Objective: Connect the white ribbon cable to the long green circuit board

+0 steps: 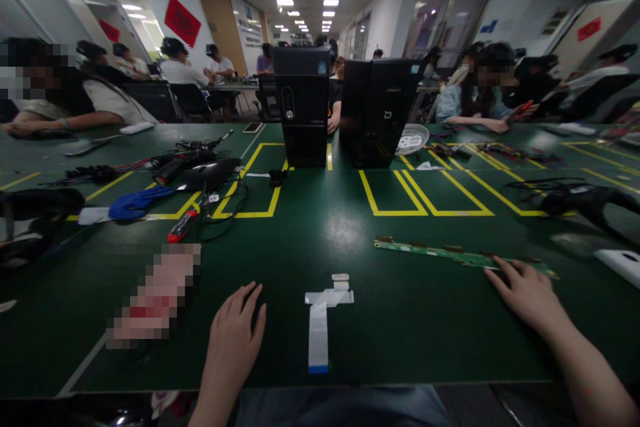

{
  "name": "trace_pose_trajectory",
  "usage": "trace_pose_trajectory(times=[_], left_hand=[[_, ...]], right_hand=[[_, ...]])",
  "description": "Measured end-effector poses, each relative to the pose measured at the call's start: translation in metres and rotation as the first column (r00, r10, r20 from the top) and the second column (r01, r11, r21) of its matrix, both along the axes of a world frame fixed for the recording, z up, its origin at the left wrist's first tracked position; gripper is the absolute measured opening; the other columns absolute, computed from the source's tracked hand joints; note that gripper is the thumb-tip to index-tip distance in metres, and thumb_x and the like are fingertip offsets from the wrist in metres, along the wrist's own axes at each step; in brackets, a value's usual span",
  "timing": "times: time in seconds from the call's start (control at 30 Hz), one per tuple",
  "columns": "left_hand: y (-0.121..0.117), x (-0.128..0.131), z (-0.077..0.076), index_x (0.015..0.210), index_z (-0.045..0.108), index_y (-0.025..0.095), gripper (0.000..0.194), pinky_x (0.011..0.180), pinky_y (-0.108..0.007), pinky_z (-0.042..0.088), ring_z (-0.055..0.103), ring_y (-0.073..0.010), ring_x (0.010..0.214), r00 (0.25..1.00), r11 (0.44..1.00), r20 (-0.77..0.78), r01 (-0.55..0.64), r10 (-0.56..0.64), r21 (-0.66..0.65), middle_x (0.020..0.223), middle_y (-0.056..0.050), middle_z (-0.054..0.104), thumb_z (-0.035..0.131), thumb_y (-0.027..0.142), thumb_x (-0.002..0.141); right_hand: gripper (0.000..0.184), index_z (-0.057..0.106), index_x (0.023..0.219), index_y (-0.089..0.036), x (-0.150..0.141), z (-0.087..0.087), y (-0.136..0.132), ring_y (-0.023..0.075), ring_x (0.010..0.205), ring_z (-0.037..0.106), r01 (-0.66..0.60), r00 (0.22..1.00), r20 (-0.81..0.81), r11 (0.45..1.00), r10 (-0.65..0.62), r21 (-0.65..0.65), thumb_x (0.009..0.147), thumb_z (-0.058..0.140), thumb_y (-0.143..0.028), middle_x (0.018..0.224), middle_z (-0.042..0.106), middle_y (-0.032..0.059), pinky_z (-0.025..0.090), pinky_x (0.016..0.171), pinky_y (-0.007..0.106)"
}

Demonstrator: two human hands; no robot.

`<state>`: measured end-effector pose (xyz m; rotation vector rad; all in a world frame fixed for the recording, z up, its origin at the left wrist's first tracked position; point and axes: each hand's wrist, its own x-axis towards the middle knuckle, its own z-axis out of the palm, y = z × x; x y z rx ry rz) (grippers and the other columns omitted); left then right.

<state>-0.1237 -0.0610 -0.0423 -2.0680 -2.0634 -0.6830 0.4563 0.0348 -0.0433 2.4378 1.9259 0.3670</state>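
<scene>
My left hand [237, 329] lies on the green table left of a white flat ribbon cable [319, 333], apart from it, its fingers stretched out and holding nothing. The cable is bent at the top, with a connector at its far end and a blue strip at its near end. Further right, my right hand [523, 293] reaches to a long, narrow green circuit board [440, 251]. Its fingertips rest at the board's right part and cover some of it; the fingers are spread, not wrapped round it.
Two black computer towers [306, 107] stand at the table's far side. A red-and-black screwdriver [183, 225], a blue item [140, 203] and tangled black cables lie at left. A white basket [413, 139] is behind the right tower. People sit across the table. Yellow tape marks the surface.
</scene>
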Motion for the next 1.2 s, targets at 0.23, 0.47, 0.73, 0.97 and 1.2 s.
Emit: trace_pose_trajectory(times=[0.23,0.47,0.73,0.97,1.2], left_hand=[[0.000,0.000,0.002,0.123,0.061,0.016,0.042,0.095,-0.049,0.046,0.056,-0.0307,0.115,1.000,1.000,0.006,-0.003,0.003,-0.017,0.124,-0.014,0.061,0.037,0.036,0.094],[0.000,0.001,0.002,0.123,0.061,0.016,0.042,0.095,-0.047,0.046,0.056,-0.0301,0.115,1.000,1.000,0.001,-0.006,0.006,-0.014,0.124,-0.014,0.061,0.037,0.035,0.095],[0.000,0.000,0.001,0.122,0.060,0.014,0.041,0.096,-0.047,0.046,0.056,-0.0302,0.115,1.000,1.000,-0.031,0.004,-0.004,-0.005,0.124,-0.014,0.061,0.036,0.035,0.095],[0.000,-0.001,0.000,0.122,0.061,0.012,0.042,0.094,-0.048,0.048,0.057,-0.0311,0.113,0.999,1.000,-0.041,0.008,-0.007,0.007,0.123,-0.016,0.061,0.037,0.034,0.095],[0.000,-0.001,-0.001,0.122,0.060,0.013,0.042,0.094,-0.048,0.047,0.057,-0.0309,0.114,0.999,1.000,-0.048,0.004,-0.004,-0.003,0.124,-0.015,0.061,0.037,0.035,0.095]], right_hand=[[0.062,0.050,0.138,-0.015,-0.117,0.017,0.028,0.0328,0.108,0.053,-0.285,0.958,0.021,0.959,0.285,-0.005,0.095,0.025,-0.051,0.122,0.055,0.0205,0.045,0.091,0.047],[0.062,0.050,0.137,-0.016,-0.214,0.027,0.013,0.0319,0.105,0.052,-0.440,0.897,-0.041,0.898,0.440,0.016,0.096,0.025,-0.053,0.120,0.056,0.0196,0.049,0.080,0.045],[0.065,0.046,0.141,-0.012,-0.280,0.043,-0.008,0.0342,0.111,0.051,-0.411,0.912,-0.032,0.905,0.410,-0.111,0.094,0.035,-0.055,0.126,0.054,0.0226,0.045,0.084,0.046],[0.056,0.043,0.143,-0.008,-0.308,0.056,-0.007,0.0341,0.115,0.048,-0.407,0.912,-0.047,0.882,0.408,-0.235,0.092,0.040,-0.031,0.129,0.052,0.0232,0.040,0.089,0.047],[0.060,0.040,0.145,-0.008,-0.325,0.060,-0.003,0.0350,0.114,0.048,-0.425,0.902,-0.061,0.857,0.427,-0.290,0.090,0.043,-0.034,0.128,0.051,0.0237,0.040,0.089,0.048]])
